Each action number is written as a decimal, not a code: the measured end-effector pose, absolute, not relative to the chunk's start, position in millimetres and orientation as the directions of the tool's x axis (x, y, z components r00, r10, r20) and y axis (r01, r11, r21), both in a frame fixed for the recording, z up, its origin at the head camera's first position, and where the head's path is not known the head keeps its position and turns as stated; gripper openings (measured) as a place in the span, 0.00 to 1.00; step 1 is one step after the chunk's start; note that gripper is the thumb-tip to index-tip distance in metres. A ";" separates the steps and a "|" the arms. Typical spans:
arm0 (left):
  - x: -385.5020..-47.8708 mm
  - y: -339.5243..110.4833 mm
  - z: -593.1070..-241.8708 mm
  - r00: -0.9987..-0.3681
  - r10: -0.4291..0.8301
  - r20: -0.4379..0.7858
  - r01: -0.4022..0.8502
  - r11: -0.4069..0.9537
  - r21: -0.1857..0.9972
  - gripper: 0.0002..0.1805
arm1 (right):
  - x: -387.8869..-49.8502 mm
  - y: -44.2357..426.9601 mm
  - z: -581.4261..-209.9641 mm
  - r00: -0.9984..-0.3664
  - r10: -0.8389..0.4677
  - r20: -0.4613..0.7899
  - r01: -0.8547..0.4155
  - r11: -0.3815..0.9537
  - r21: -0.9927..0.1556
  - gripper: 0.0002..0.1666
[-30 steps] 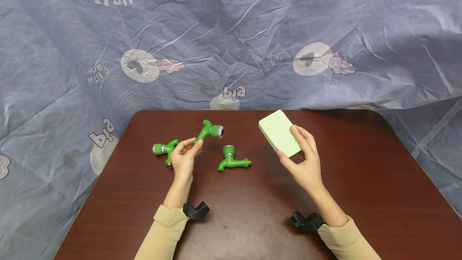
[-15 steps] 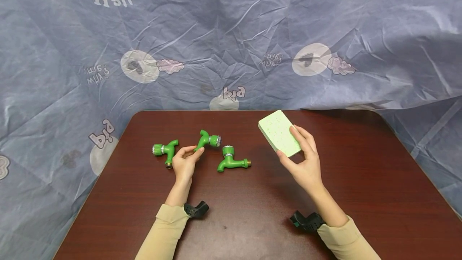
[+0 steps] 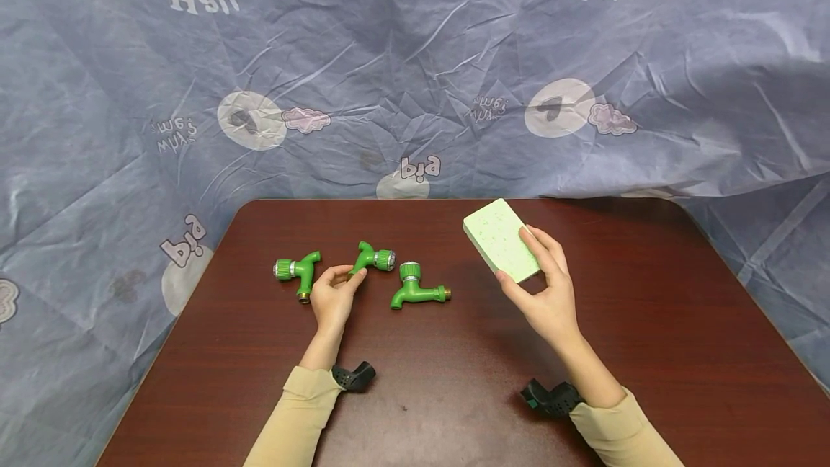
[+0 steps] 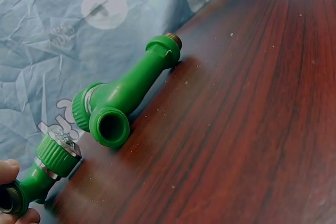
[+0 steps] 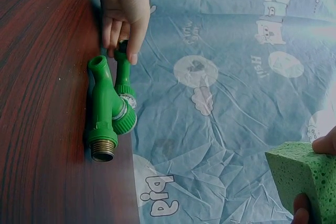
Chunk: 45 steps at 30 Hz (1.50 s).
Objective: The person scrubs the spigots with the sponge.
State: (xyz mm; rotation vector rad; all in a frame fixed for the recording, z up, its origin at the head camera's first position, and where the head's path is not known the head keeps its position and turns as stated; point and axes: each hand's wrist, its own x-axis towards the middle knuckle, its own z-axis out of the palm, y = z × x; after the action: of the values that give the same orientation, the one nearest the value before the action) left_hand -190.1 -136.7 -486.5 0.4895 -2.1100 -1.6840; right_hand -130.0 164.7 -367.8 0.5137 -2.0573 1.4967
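Observation:
My left hand pinches the near end of a green faucet between thumb and fingers; its ribbed knob points right. In the left wrist view that faucet shows at the lower left, with the fingertips at its pipe end. My right hand grips a pale green sponge by its right and lower edges, held up over the table. The sponge looks porous in the right wrist view. A second green faucet lies just right of the left hand, and a third faucet lies to its left.
The dark wooden table reaches to a hanging blue-grey cloth with printed figures behind its far edge. Black camera mounts sit on both wrists, below the beige sleeves.
My left hand has come down and slightly nearer, lowering its faucet to about the level of the other two. The right hand and the sponge have hardly moved.

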 end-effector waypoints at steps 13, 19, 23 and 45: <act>-185.6 -139.1 -479.6 -0.868 -0.392 0.304 0.048 0.544 0.838 0.16 | -130.5 164.7 -367.2 -0.781 0.005 0.624 -0.593 0.305 -0.745 0.40; -183.2 -148.3 -464.9 -0.828 -0.401 0.391 0.092 0.592 0.801 0.15 | -130.3 164.4 -366.8 -0.782 0.006 0.623 -0.593 0.302 -0.747 0.40; -183.5 -161.4 -456.1 -0.772 -0.448 0.450 0.117 0.596 0.794 0.13 | -130.4 164.3 -366.4 -0.779 0.007 0.627 -0.595 0.308 -0.742 0.40; -184.7 -210.5 -462.3 -0.676 -0.656 0.336 -0.090 0.526 0.846 0.13 | -129.6 164.1 -366.5 -0.784 0.004 0.621 -0.592 0.300 -0.748 0.39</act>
State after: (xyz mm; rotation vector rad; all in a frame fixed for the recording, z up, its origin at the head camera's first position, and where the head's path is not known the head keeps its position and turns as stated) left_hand -184.7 -210.5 -462.3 0.6030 -2.1156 -1.1211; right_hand -129.6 164.1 -366.5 0.5213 -2.0543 1.5105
